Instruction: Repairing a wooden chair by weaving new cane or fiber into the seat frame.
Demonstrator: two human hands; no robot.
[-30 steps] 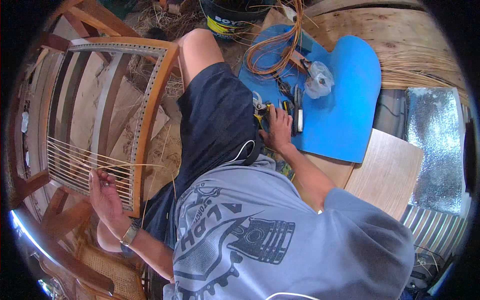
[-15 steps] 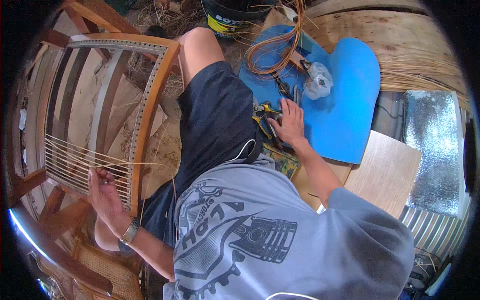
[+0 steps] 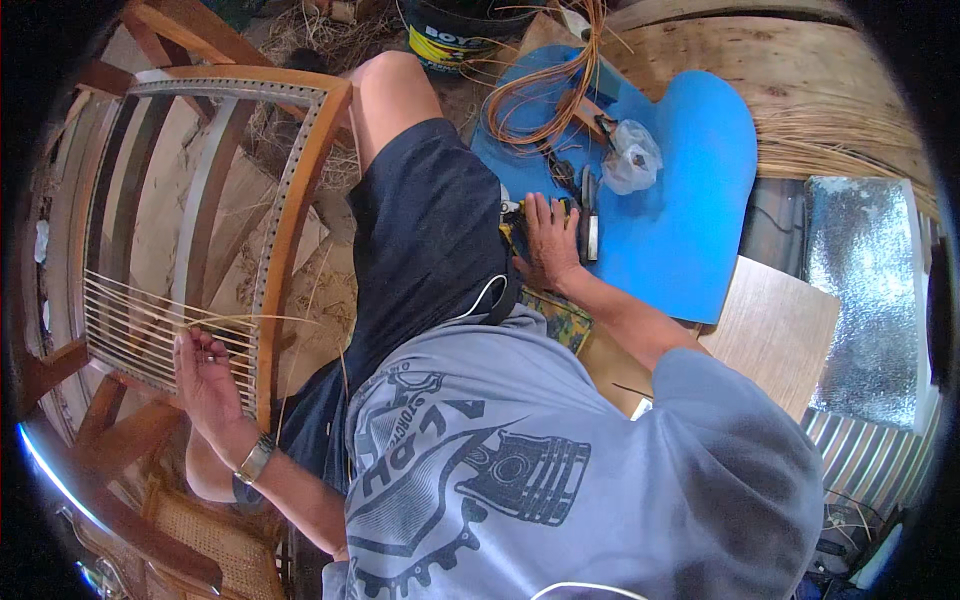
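My left hand (image 3: 210,378), wearing a ring and a wristwatch, pinches a pale cane strand (image 3: 235,322) between thumb and fingertip. The strand lies over the lower part of a wooden chair frame (image 3: 290,210), its loose end sticking out past the right rail. Several parallel strands span that lower part, and small holes line the rails. My right hand (image 3: 552,242) lies palm down with fingers stretched out, over yellow-and-black hand tools (image 3: 512,222) beside my thigh. It mostly covers them, so their kind is hard to make out. A slim metal-and-black tool (image 3: 590,215) lies just right of its fingers.
A blue mat (image 3: 690,220) holds a coil of brown cane (image 3: 535,115) and a clear plastic bag (image 3: 632,158). A wooden board (image 3: 775,330) and a silvery sheet (image 3: 865,300) lie farther right. A dark bucket (image 3: 450,35) stands at the top; woven cane panel (image 3: 220,530) lower left.
My right hand has shifted left and flattened over the tools, covering more of them. My left hand keeps its pinch; the strand's loose end now looks shorter and straighter.
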